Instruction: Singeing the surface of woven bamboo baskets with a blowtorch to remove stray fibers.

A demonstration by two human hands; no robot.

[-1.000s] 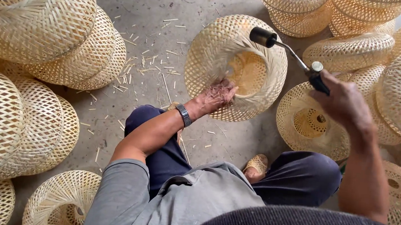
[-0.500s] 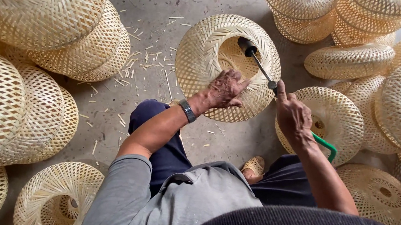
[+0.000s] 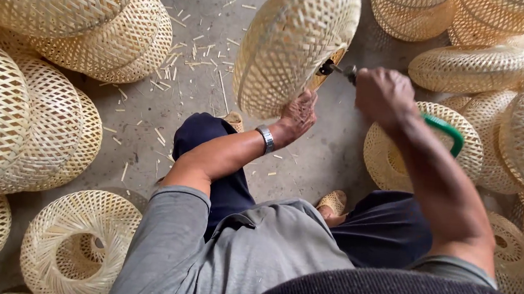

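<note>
One woven bamboo shade is held tilted on edge above the concrete floor, toward its far edge, in front of the seated person. The left hand is pressed against the shade's lower rim, fingers curled on the weave. The right hand is closed around a dark-tipped tool whose tip is set at the shade's round opening; a green hose is seen trailing behind the wrist. Risks are judged as follows. The shade is supported at one rim only, so it may roll or slip if the tool is pushed sideways. The thin strips may be split or marked if the tip is kept at one spot. The left fingers lie near the tip and could be caught. Stacked shades and loose splinters lie close by.
</note>
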